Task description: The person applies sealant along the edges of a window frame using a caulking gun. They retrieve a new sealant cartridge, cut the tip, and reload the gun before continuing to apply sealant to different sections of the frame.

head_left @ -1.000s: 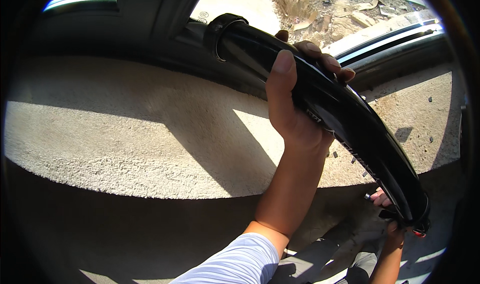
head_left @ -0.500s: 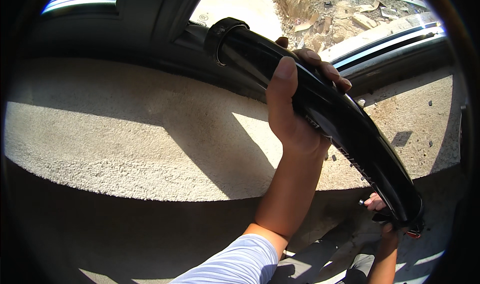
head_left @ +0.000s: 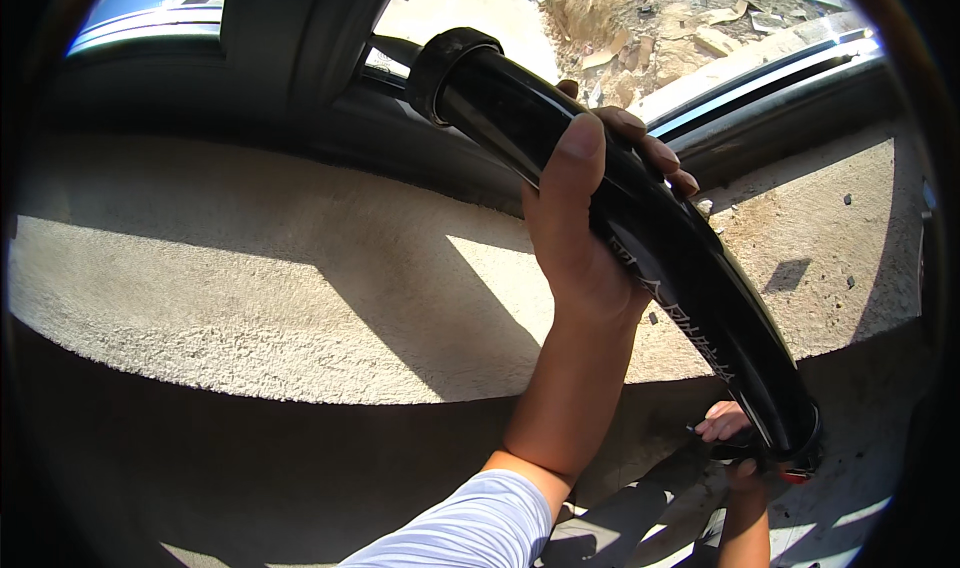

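A thick, glossy black curved tube [head_left: 690, 258] with pale markings slants across the view, a ribbed collar round its upper end. My left hand [head_left: 590, 208] is wrapped round the middle of it, thumb over the front and fingertips showing past the far side. At the lower end, small and partly shaded, my right hand [head_left: 738, 448] is closed on a dark piece joined to the tube; most of that piece is hidden. A small pale tip pokes out beside those fingers. A bit of red [head_left: 795, 476] shows at the tube's bottom. The tool's kind cannot be made out.
A broad, rough, pale ledge [head_left: 250, 288] lies behind the tube, with dark chips on its right part. Dark frames [head_left: 290, 48] border openings beyond it. Outside are bare soil and scattered debris [head_left: 720, 43]. A dark surface drops below the ledge.
The tube's lower end and my right hand have shifted left and slightly up in the view. My left hand keeps its grip. The tube has turned slightly, so more pale markings show.
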The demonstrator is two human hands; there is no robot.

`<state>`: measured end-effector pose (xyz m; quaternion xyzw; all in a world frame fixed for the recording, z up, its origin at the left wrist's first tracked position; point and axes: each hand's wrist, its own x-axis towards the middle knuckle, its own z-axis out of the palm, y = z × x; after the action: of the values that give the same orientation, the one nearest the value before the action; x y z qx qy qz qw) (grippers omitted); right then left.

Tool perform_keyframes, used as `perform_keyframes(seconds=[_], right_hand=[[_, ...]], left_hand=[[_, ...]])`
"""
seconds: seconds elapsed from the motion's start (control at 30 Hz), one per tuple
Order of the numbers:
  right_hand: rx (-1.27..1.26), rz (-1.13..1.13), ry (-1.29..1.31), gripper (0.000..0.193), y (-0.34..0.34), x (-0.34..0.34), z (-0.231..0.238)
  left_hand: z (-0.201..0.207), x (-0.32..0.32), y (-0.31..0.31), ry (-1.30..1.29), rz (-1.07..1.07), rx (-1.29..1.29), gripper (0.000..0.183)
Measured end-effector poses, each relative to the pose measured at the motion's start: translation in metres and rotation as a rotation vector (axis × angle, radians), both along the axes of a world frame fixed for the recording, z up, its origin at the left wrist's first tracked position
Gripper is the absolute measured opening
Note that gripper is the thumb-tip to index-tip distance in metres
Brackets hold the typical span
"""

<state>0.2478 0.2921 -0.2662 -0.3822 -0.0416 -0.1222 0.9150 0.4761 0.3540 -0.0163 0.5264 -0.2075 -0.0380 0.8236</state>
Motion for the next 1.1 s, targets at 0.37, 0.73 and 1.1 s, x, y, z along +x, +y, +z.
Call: perform_keyframes(seconds=[0.37,0.73,1.1], right_hand=[[-0.013,-0.120,0.004,0.076,-0.009,-0.005,0.005],[-0.007,-0.195,0.080,0.078,-0.052,-0.019,0.004],[0.092,-0.276,0.130,0.074,-0.111,-0.029,0.018]], left_hand=[[0.008,-0.013,-0.050,0.076,0.080,0.007,0.035],[0.006,-0.015,-0.108,0.088,-0.044,0.087,0.044],[0.008,-0.020,-0.184,0.105,-0.093,0.114,0.044]])
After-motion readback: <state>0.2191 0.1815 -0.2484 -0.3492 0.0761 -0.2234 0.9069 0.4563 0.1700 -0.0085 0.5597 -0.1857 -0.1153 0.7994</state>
